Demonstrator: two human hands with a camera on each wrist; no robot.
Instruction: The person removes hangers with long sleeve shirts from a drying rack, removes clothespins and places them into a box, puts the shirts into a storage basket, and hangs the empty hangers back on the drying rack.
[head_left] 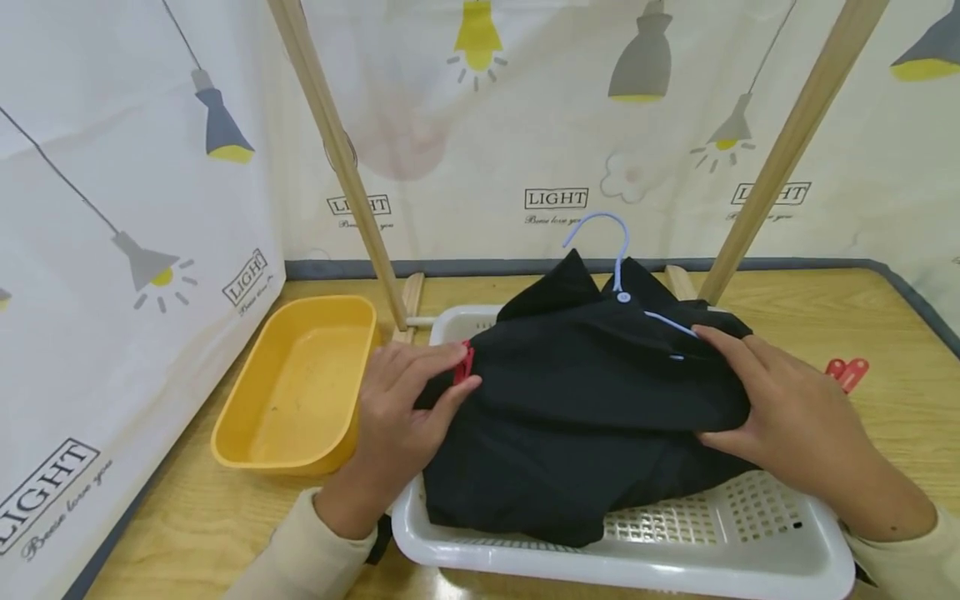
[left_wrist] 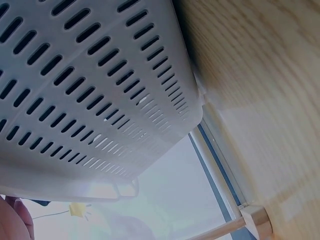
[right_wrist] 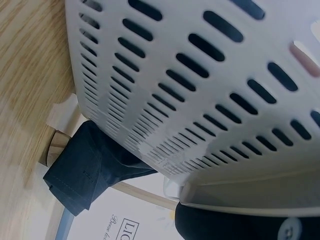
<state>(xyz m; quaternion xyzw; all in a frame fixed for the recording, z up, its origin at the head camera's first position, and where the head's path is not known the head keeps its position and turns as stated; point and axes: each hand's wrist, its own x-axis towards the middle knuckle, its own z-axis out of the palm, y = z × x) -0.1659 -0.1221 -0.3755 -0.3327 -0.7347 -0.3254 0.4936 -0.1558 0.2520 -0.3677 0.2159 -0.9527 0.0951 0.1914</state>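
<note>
A black shirt with a collar lies over the white basket. A light blue hanger is inside it, its hook rising out of the collar above a pale button. My left hand pinches a red clothespin between thumb and fingers at the shirt's left shoulder. On the opposite side, my right hand grips the shirt by its shoulder, fingers above and thumb below, close to the hanger's exposed arm. In the right wrist view, dark cloth hangs beyond the basket's slotted wall.
A yellow tub stands left of the basket. Two wooden posts, a left one and a right one, rise behind it. More red clothespins show past my right hand. A lamp-patterned sheet backs the table.
</note>
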